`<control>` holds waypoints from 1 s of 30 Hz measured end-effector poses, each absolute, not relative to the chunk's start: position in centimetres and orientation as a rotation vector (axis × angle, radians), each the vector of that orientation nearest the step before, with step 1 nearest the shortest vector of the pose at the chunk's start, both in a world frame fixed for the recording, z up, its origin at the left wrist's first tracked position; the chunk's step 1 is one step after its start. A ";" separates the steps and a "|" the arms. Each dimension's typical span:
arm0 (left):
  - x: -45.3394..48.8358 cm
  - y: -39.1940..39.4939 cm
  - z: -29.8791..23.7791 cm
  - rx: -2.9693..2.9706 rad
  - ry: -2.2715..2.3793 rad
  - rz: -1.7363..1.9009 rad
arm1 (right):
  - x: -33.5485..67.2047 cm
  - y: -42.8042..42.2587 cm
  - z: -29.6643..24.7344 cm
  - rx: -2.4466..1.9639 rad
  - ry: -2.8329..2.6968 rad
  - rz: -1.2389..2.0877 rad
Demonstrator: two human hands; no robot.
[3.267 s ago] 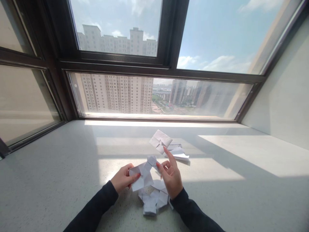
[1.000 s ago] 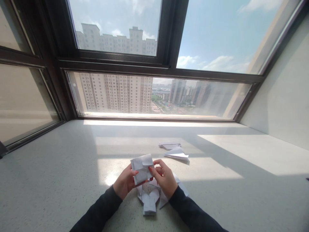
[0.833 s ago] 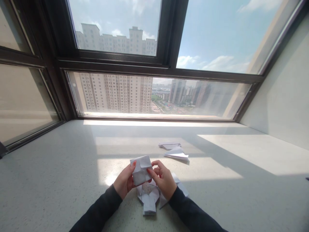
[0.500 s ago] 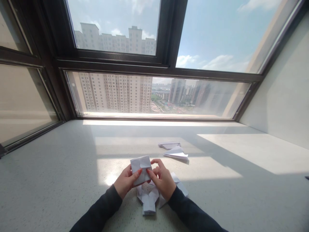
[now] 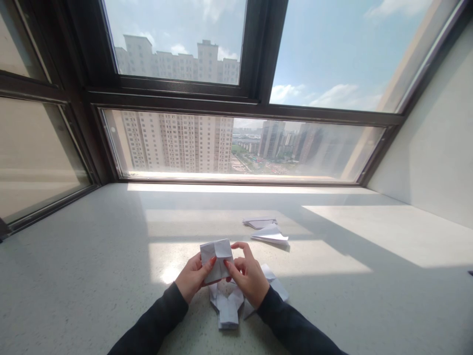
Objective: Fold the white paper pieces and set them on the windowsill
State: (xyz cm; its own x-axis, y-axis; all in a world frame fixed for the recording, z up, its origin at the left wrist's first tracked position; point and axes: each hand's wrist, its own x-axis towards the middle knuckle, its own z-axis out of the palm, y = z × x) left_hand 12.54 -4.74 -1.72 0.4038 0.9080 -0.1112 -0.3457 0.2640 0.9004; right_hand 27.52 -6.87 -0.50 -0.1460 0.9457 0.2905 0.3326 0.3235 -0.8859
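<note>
A small folded square of white paper is held up above the sill, between my two hands. My left hand grips its left side, thumb pressed on the front face. My right hand pinches the lower right edge with the thumb, while its index finger curves by the upper right corner. Fingers behind the paper are hidden. Just below lies a white folded-paper piece with a narrow stem, partly covered by the hands. Another folded paper shows past my right hand and wrist.
Two pointed folded papers, a nearer one and a farther one, lie farther back on the speckled white sill. Dark-framed windows bound the sill at the back and left. A white wall stands at the right.
</note>
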 end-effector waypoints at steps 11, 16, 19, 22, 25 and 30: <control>12.3 -4.2 -2.3 0.984 0.754 0.946 | 27.4 -6.8 -0.6 -1.152 -1.647 0.897; 12.2 -4.3 -2.2 1.000 0.774 0.947 | 27.6 -6.6 -1.1 -1.152 -1.644 0.917; 12.3 -4.4 -2.0 1.001 0.773 0.945 | 27.5 -6.5 -1.6 -1.159 -1.644 0.934; 12.3 -4.4 -1.9 0.991 0.779 0.961 | 27.5 -6.4 -1.6 -1.186 -1.679 0.813; 12.1 -4.2 -1.9 0.957 0.832 1.043 | 28.5 -5.9 -0.8 -1.232 -1.719 0.530; 11.2 -3.4 -1.9 0.910 0.941 1.271 | 33.7 -4.4 0.6 -1.343 -1.913 0.348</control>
